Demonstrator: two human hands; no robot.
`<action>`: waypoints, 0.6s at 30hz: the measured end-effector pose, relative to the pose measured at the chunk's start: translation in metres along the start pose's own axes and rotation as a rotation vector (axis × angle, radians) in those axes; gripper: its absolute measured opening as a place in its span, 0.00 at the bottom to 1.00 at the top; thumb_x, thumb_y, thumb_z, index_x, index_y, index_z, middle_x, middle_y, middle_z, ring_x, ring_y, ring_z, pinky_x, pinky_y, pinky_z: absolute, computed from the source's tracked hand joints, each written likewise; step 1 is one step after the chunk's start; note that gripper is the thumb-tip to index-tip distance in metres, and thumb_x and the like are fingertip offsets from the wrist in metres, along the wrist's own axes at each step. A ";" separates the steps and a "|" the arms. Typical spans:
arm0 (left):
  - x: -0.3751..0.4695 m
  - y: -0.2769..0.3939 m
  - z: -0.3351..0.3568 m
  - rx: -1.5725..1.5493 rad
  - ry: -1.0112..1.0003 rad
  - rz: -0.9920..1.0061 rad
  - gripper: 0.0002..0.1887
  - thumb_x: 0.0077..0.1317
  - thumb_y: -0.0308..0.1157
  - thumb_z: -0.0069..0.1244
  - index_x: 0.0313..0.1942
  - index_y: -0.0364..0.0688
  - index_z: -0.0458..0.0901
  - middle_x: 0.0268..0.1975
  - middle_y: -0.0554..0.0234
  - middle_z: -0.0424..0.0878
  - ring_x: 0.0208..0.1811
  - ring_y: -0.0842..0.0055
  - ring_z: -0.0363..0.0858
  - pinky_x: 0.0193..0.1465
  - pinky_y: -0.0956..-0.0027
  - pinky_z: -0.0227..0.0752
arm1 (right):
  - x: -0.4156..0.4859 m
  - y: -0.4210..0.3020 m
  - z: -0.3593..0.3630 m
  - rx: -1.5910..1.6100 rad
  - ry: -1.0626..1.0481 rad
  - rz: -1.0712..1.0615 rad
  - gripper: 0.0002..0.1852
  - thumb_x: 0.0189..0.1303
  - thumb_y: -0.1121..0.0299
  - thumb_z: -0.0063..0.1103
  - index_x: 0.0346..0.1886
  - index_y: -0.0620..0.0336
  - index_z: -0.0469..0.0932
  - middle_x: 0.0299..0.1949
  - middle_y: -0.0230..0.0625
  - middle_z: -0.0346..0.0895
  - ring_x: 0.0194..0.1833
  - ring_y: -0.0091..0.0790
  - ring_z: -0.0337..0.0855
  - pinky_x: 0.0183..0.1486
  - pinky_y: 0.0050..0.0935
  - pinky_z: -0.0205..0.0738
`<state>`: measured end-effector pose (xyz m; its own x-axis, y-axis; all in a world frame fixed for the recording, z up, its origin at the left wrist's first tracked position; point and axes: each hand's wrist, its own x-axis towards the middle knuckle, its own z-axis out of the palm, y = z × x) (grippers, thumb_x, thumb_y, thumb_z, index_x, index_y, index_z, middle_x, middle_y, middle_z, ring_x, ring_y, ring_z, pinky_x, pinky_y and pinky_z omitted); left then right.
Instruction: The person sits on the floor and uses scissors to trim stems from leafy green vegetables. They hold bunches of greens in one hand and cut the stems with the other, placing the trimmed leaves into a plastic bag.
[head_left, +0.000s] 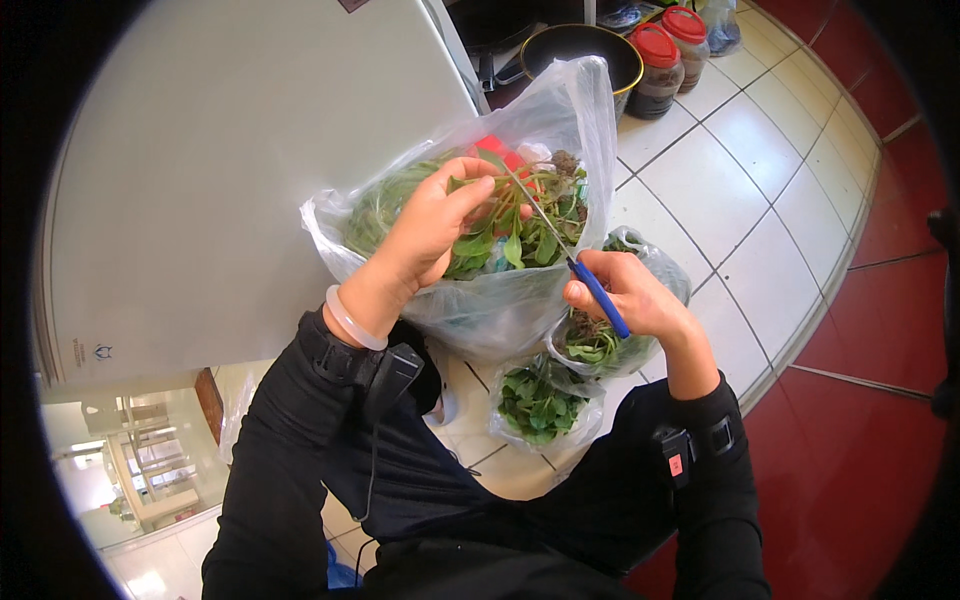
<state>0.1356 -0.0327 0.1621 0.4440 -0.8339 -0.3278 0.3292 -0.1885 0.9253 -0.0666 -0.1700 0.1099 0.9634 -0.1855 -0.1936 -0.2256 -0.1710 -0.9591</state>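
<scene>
My left hand (439, 221) holds a leafy green plant (512, 244) with soil-covered roots (565, 163) pointing right, over a large clear plastic bag (480, 315). In my right hand (626, 289) is a knife with a blue handle (600, 296); its narrow blade (532, 202) reaches up and left across the stems by my left fingers. Whether the blade touches them is unclear. More greens and something red lie inside the big bag. Below my right hand, a second clear bag (637, 352) contains rooted greens, and a smaller bag (546, 405) of leaves sits nearer my legs.
A large pale, flat-sided appliance or cabinet (225, 172) stands at the left. Beyond the big bag are a dark pot with a yellow rim (583, 64) and two red-lidded jars (656, 75) (686, 45). White floor tiles (750, 225) meet red ones (862, 405) at the right.
</scene>
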 end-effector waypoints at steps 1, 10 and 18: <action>-0.001 0.003 -0.001 -0.023 -0.039 -0.052 0.14 0.75 0.36 0.40 0.50 0.34 0.74 0.49 0.49 0.82 0.45 0.67 0.83 0.48 0.64 0.78 | 0.000 0.000 0.001 0.003 0.015 0.011 0.30 0.61 0.44 0.62 0.23 0.66 0.69 0.16 0.32 0.62 0.22 0.24 0.60 0.25 0.31 0.60; -0.004 0.009 0.000 0.012 -0.052 -0.287 0.19 0.74 0.45 0.41 0.50 0.38 0.77 0.39 0.61 0.81 0.37 0.74 0.83 0.42 0.68 0.80 | -0.002 -0.001 0.006 -0.102 0.105 0.050 0.31 0.58 0.43 0.64 0.23 0.67 0.70 0.16 0.34 0.64 0.22 0.26 0.63 0.25 0.32 0.62; 0.002 -0.009 -0.008 0.182 -0.077 -0.164 0.15 0.73 0.41 0.46 0.46 0.36 0.78 0.37 0.64 0.79 0.32 0.81 0.79 0.39 0.74 0.79 | 0.002 0.008 0.009 -0.030 -0.010 0.059 0.31 0.61 0.42 0.59 0.24 0.66 0.70 0.17 0.32 0.65 0.23 0.25 0.63 0.26 0.31 0.62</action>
<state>0.1401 -0.0283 0.1516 0.3298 -0.8202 -0.4674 0.2332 -0.4090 0.8822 -0.0655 -0.1633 0.1001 0.9498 -0.1862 -0.2516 -0.2859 -0.1892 -0.9394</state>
